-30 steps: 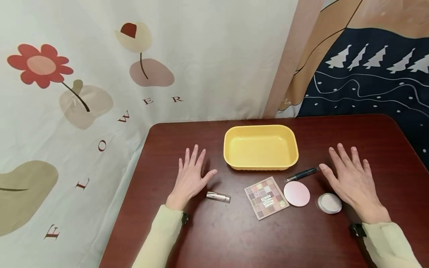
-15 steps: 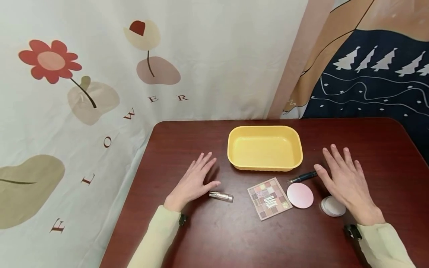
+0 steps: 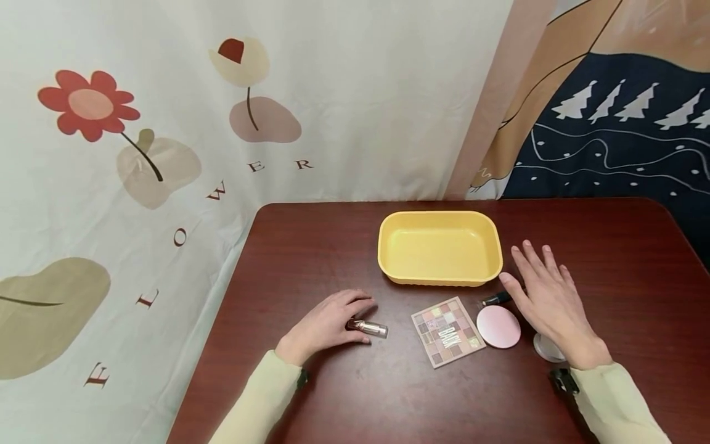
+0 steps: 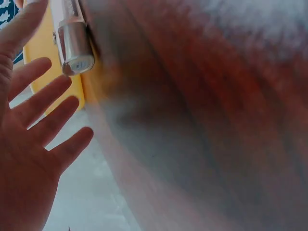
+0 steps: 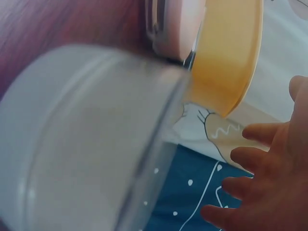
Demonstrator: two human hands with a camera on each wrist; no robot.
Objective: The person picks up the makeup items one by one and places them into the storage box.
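Observation:
My left hand reaches around a silver lipstick tube, thumb on the near side and fingers on the far side. In the left wrist view its fingers are spread, with the lipstick beyond them; no firm hold shows. Over the right side of the table my right hand is stretched out, holding nothing. It partly covers a dark cosmetic pen and a clear round jar. Left of it lie a pink round compact and a square eyeshadow palette.
A yellow tray stands at the back middle of the dark red table. Behind it hangs a printed curtain, with a dark blue patterned cloth at the right.
My left hand has come down and toward me, around the lipstick, its fingers bending. My right hand has moved left, over the pen and jar. The view has shifted slightly.

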